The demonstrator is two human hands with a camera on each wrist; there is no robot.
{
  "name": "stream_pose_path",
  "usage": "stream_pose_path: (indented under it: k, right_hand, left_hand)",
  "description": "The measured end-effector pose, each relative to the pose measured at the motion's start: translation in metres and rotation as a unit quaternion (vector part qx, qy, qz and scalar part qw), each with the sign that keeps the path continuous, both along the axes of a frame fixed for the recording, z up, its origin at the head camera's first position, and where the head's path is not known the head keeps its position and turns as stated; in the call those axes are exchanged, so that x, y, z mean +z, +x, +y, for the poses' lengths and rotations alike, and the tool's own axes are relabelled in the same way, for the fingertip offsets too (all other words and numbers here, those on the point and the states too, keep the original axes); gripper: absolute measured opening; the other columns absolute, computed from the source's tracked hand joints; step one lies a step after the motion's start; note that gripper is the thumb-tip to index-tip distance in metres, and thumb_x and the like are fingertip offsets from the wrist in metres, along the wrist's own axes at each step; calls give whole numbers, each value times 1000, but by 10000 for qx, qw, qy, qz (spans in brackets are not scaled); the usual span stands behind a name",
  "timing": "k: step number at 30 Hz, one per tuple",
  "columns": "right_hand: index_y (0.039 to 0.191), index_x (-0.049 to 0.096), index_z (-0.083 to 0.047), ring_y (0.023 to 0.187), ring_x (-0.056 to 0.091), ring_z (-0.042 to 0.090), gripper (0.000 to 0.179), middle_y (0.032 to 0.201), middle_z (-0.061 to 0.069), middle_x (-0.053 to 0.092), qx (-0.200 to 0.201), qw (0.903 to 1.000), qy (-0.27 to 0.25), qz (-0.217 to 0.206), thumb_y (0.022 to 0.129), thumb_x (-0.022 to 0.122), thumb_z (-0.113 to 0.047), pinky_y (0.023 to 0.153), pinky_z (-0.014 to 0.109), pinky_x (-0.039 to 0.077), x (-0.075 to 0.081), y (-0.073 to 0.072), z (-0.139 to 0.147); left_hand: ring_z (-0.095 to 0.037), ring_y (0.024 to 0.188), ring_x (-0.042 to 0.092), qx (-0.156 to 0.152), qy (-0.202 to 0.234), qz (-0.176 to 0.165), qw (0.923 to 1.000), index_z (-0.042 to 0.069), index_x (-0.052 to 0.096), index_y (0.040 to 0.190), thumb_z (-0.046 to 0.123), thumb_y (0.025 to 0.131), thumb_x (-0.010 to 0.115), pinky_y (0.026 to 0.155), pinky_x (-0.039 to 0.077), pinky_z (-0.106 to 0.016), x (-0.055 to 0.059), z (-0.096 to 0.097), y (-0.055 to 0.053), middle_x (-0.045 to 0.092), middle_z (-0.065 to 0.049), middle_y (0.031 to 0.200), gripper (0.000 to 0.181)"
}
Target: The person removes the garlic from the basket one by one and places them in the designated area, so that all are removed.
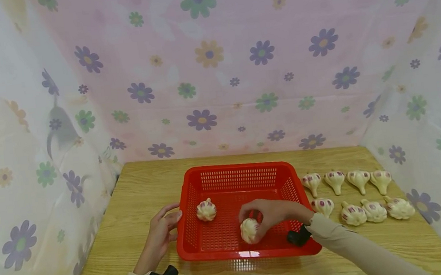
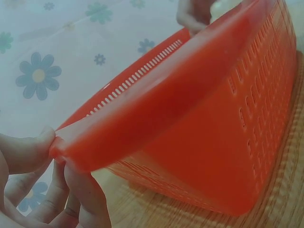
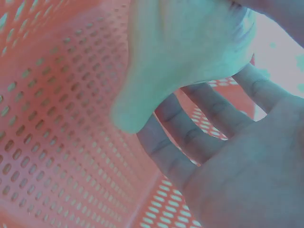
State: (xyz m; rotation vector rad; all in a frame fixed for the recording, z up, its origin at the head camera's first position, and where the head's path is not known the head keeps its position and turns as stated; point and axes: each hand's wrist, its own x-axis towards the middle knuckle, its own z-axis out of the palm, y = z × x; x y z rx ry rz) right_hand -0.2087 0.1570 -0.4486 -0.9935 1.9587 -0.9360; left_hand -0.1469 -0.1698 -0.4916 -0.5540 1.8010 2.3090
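Observation:
A red plastic basket (image 1: 234, 257) with slotted sides stands on the table. My left hand (image 1: 159, 235) pinches its left rim, thumb on top and fingers beneath, as the left wrist view shows. Inside the basket, my right hand (image 1: 268, 213) holds a garlic bulb (image 1: 249, 231) between thumb and fingers. In the right wrist view that bulb's pale stem (image 3: 137, 95) points down towards the slotted wall, over the curled fingers. Another garlic bulb (image 1: 206, 210) lies in the basket's left part, its stem up.
Right of the basket, several garlic bulbs lie in two rows on the wooden table (image 1: 148, 186), among them a far-row bulb (image 1: 358, 180) and a near-row bulb (image 1: 353, 214). One bulb (image 1: 323, 206) lies close to the basket's right wall. Flowered cloth (image 1: 234, 81) hangs behind and at both sides.

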Motion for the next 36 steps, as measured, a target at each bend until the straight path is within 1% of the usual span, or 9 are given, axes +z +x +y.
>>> stream_pose_path:
  k: [7,10,16,21,23,28,33,36]
  right_hand:
    - [113,60,-17,92,54,29,42,111,1,58,-178,9989,-345,270,77,79,-25,74,37,51,19,1,19]
    - [114,60,-17,90,54,28,42,111,1,58,-261,9979,-440,400,77,79,-25,73,37,51,23,2,28]
    - [115,60,-17,90,55,27,41,112,1,59,-563,9958,-566,443,79,77,-24,74,40,50,28,6,45]
    - [117,59,-18,88,55,27,41,113,1,59,-756,9931,-646,621,80,76,-23,71,38,51,35,9,61]
    - [117,58,-18,87,55,26,41,111,3,59,-765,9917,-669,781,81,76,-23,70,37,52,37,10,68]
    - [118,57,-20,88,56,24,42,111,4,58,-903,9896,-575,961,81,76,-23,72,34,52,45,14,85]
    - [120,56,-16,78,54,19,41,110,8,57,-981,9895,-603,869,83,74,-18,65,33,50,54,18,99]
    - [120,55,-12,76,53,19,41,108,12,56,-978,9892,-765,775,83,72,-13,63,34,50,56,20,106]
  left_hand:
    - [-26,88,65,55,17,-55,10000,10,56,127,12,88,63,69,55,-47,-3,-2,0,67,-9,103,40]
    - [-26,88,65,21,19,-3,10000,9,55,128,13,88,64,69,55,-47,-4,-3,0,67,-9,103,41]
    - [-26,88,65,-12,64,36,10000,8,55,127,14,87,65,69,55,-48,-4,-3,1,66,-10,104,42]
    - [-26,89,64,-32,82,-33,10000,10,55,128,14,88,64,70,55,-48,-4,-2,1,64,-11,105,41]
    - [-26,89,64,-38,87,-47,9999,10,55,128,14,88,64,70,55,-48,-4,-2,1,64,-11,105,41]
    - [-26,88,65,-51,79,-32,10000,10,55,127,14,88,64,69,55,-48,-4,-2,-1,65,-11,105,41]
    - [-25,89,64,-82,83,-47,9999,10,54,128,14,89,63,69,55,-47,-3,-2,-1,65,-10,104,40]
    - [-25,89,64,-89,112,-69,9999,10,54,129,13,89,62,69,55,-46,-3,-3,0,64,-10,104,40]
